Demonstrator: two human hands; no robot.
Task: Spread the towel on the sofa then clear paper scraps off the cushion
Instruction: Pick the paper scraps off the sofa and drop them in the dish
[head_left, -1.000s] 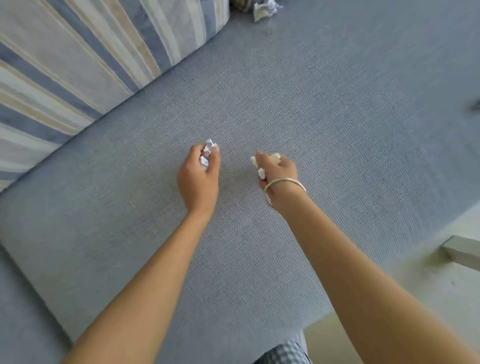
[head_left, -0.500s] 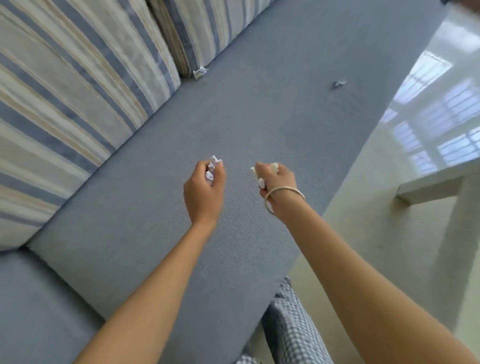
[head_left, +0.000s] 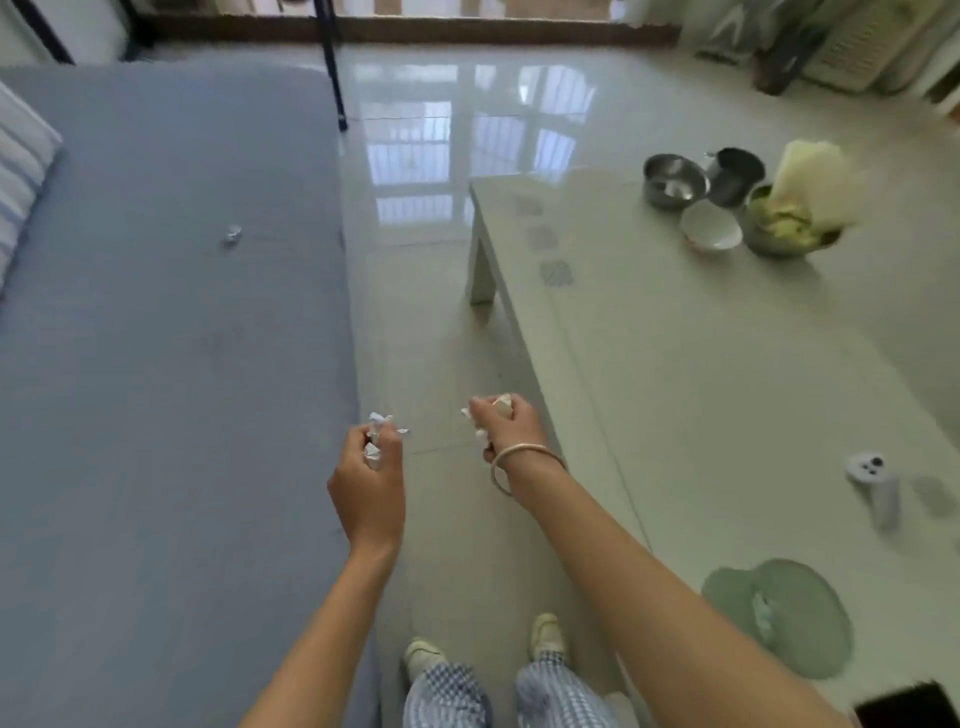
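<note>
The person stands on the tiled floor (head_left: 441, 312) between the blue sofa cushion (head_left: 156, 389) and the pale worktop (head_left: 701, 389), both arms out in front. The left hand (head_left: 370, 488) is closed round a wad of crumpled paper scraps (head_left: 375, 434), white corners poking out above the knuckles. The right hand (head_left: 511, 426), with a thin bangle (head_left: 519, 457) at the wrist, grips a second wad (head_left: 501, 401) the same way. Both hands hang over the floor, just off the cushion's front edge. One small scrap (head_left: 232, 235) lies alone on the cushion, well up toward the far end, not far from the striped pillow (head_left: 21, 156). I can't make out a separate towel from here. To my eye the clearing is mostly done and what's in hand wants dropping somewhere. The green plate (head_left: 810, 639) on the worktop seems to hold a bit of white paper, so that looks a likely spot, though I can't be sure. Best keep both fists tight while carrying so no bits flutter down, empty them fully, then reach for that last scrap
</note>
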